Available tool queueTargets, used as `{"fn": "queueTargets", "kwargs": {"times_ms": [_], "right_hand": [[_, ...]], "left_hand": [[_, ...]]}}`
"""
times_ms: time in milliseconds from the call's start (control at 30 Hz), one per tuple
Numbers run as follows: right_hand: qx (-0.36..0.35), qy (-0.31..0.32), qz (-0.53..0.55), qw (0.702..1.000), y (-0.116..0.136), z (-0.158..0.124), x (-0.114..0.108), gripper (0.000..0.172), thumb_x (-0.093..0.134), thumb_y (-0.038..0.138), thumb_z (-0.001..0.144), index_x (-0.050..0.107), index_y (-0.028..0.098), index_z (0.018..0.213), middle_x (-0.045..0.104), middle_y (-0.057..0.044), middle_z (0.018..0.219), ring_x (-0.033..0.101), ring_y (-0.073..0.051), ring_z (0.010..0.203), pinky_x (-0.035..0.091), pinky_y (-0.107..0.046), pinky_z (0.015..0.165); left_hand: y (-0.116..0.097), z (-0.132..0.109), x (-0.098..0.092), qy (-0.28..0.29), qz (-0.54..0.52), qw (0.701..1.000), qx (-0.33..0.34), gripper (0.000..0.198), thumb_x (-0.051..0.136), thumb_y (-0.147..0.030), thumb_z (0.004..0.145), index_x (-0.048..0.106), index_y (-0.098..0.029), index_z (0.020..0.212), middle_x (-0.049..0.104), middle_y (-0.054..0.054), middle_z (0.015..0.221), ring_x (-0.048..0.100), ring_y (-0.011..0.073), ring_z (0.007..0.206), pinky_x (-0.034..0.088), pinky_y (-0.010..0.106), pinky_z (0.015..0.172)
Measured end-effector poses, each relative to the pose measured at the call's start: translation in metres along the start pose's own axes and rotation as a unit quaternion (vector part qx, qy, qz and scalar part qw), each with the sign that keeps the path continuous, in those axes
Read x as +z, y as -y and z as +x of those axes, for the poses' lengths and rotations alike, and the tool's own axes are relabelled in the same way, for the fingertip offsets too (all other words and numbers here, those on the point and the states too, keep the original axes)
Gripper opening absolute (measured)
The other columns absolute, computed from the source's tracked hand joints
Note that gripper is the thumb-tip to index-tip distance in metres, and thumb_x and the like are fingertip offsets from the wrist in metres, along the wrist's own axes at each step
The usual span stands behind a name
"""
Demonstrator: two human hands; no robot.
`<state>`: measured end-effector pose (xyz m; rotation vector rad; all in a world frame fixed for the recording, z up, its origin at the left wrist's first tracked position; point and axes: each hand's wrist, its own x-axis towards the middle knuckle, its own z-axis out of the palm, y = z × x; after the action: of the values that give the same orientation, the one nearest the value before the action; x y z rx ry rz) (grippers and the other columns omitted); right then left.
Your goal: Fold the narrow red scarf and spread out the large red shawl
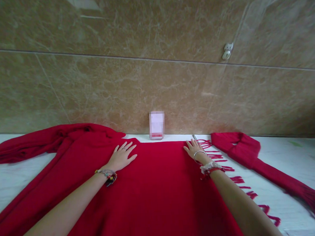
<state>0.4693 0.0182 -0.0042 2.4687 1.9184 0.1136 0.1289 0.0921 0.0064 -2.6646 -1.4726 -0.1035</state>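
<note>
A wide red scarf (160, 187) with a fringe of tassels along its right end lies spread over the white table (276, 161). My left hand (122, 156) rests on the cloth left of centre, its fingers spread and nothing held. Near the fringe at the upper right corner, my right hand (194, 150) presses flat on the cloth with fingers apart. Bracelets circle both wrists. To the left, more red cloth (77, 149) is bunched and folded, partly under my left forearm.
A folded red strip of cloth (242, 149) with a tasselled end lies at the right. Against the tiled wall (119, 88) stands a small pale card or box (157, 125), its face blurred. A white cat-shaped hook (227, 51) is on the wall.
</note>
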Motion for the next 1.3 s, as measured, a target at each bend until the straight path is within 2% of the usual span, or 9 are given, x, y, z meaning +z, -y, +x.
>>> {"fn": "queueTargets", "kwargs": {"times_ms": [67,233,400,500,633,800,1033,1167,1300], "right_hand": [[0.001,-0.016,0.021,1.000,0.016,-0.009,-0.006,0.053,0.030,0.038,0.090,0.032,0.012,0.136,0.020,-0.017,0.145,0.016,-0.030,0.133,0.020,-0.048,0.104],[-0.153,-0.009,0.111,0.982,0.085,-0.052,-0.029,0.061,0.036,0.048,0.087,0.031,0.014,0.137,0.018,-0.016,0.146,0.012,-0.029,0.134,0.018,-0.048,0.105],[-0.245,0.022,0.169,0.954,0.153,-0.092,-0.038,0.070,0.035,0.055,0.085,0.028,0.009,0.138,0.018,-0.019,0.145,0.011,-0.029,0.134,0.015,-0.051,0.105],[-0.261,0.064,0.164,0.949,0.173,-0.100,-0.036,0.074,0.035,0.056,0.084,0.026,0.006,0.138,0.016,-0.020,0.145,0.010,-0.031,0.134,0.013,-0.051,0.106],[-0.293,0.101,0.149,0.939,0.170,-0.103,-0.030,0.074,0.031,0.060,0.083,0.025,0.011,0.139,0.014,-0.018,0.146,0.008,-0.031,0.134,0.009,-0.050,0.106],[-0.316,0.108,0.131,0.933,0.154,-0.108,-0.029,0.077,0.031,0.065,0.080,0.021,0.018,0.141,0.010,-0.015,0.148,0.004,-0.033,0.134,0.005,-0.055,0.105],[-0.327,0.154,0.122,0.925,0.150,-0.107,-0.033,0.101,0.034,0.077,0.068,0.012,0.010,0.142,0.003,-0.016,0.148,-0.002,-0.034,0.134,0.000,-0.059,0.103],[-0.314,0.138,0.129,0.931,0.143,-0.103,-0.032,0.101,0.036,0.075,0.069,0.014,0.009,0.141,0.005,-0.016,0.147,0.001,-0.033,0.134,0.003,-0.056,0.104],[-0.236,0.103,0.103,0.961,0.117,-0.096,-0.026,0.090,0.035,0.070,0.075,0.019,0.011,0.140,0.010,-0.016,0.147,0.005,-0.033,0.134,0.006,-0.057,0.104]], "left_hand": [[0.002,-0.001,-0.002,0.010,-0.008,1.000,0.007,0.055,0.033,-0.046,0.087,0.033,-0.021,0.136,0.028,0.006,0.144,0.020,0.0241,0.133,0.016,0.047,0.106],[0.005,-0.012,-0.009,0.044,-0.041,0.998,0.028,0.058,0.032,-0.049,0.086,0.026,-0.024,0.138,0.016,0.007,0.148,0.011,0.0256,0.135,0.013,0.051,0.105],[0.007,-0.049,-0.013,0.086,-0.052,0.994,0.047,0.064,0.035,-0.054,0.084,0.021,-0.024,0.140,0.011,0.008,0.148,0.003,0.0263,0.135,0.011,0.052,0.105],[0.013,-0.074,-0.015,0.119,-0.048,0.990,0.061,0.069,0.035,-0.056,0.083,0.018,-0.022,0.141,0.008,0.009,0.148,0.000,0.0256,0.135,0.010,0.050,0.106],[0.024,-0.094,-0.016,0.145,-0.060,0.985,0.076,0.076,0.039,-0.059,0.080,0.013,-0.022,0.141,0.003,0.010,0.149,-0.002,0.0258,0.135,0.010,0.049,0.106],[0.026,-0.099,-0.022,0.170,-0.063,0.979,0.089,0.088,0.048,-0.061,0.074,0.008,-0.022,0.142,-0.002,0.011,0.148,-0.006,0.0279,0.134,0.009,0.050,0.106],[0.019,-0.097,-0.038,0.228,-0.068,0.968,0.074,0.098,0.058,-0.058,0.067,0.005,-0.021,0.142,-0.007,0.012,0.148,-0.011,0.0279,0.133,0.006,0.049,0.106],[0.017,-0.097,-0.034,0.209,-0.082,0.972,0.064,0.086,0.047,-0.058,0.076,0.005,-0.022,0.142,-0.006,0.013,0.147,-0.009,0.0279,0.133,0.008,0.052,0.105],[0.015,-0.096,-0.024,0.156,-0.086,0.982,0.060,0.072,0.034,-0.059,0.082,0.011,-0.025,0.141,-0.001,0.011,0.148,-0.006,0.0288,0.134,0.009,0.055,0.104]]}}
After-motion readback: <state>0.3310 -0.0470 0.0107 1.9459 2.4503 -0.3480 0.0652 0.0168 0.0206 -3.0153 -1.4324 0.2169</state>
